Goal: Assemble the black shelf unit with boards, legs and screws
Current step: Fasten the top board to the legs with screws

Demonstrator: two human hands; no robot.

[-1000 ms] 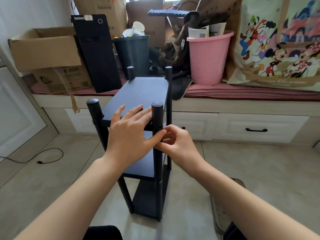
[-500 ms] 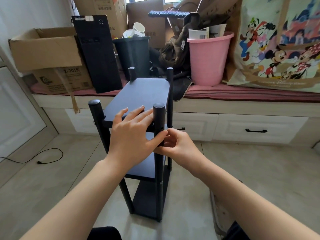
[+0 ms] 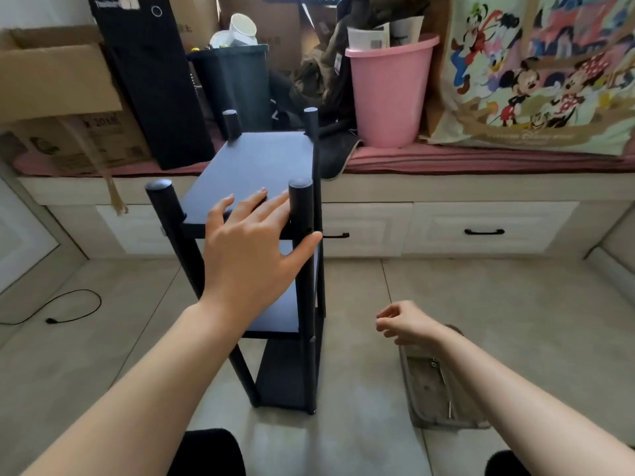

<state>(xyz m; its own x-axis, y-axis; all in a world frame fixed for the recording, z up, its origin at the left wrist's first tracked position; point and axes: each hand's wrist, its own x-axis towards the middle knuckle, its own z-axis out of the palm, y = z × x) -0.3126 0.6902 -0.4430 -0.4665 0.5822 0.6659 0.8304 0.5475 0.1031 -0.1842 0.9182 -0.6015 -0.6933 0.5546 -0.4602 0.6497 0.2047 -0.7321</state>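
**Right hand off the front leg, left hand alone on the shelf**

Head view. Right hand [image 3: 407, 322] has dropped away from the near right leg [image 3: 302, 242], where it sat a second ago, and now hangs low over the floor [image 3: 515, 321], well apart from the black shelf unit [image 3: 251, 159]. Fingers loosely curled toward the thumb; whether anything small sits between the tips cannot be told. It hovers just above a flat grey tray-like thing [image 3: 433, 389] lying on the tiles, with small bits of hardware on it.

Left hand [image 3: 251, 255] remains on the unit. Fingers spread and nearly straight, tips resting on the near edge of the top board, toward its near right corner. Thumb stretched out to the right, crossing the front of the near right leg and touching it. No wrap around board or leg; a flat steadying contact only.

Shelf unit stands upright on the floor in front of the window bench [image 3: 481, 187]. Three boards in place, four legs up, each leg top standing proud of the top board's corners. Near left leg [image 3: 165, 204] untouched.

On the bench behind: pink bucket [image 3: 391, 94], black bin [image 3: 237, 80], open cardboard box [image 3: 58, 73], cartoon-print bag [image 3: 536, 73]. Black cable [image 3: 68, 310] on the floor at left.
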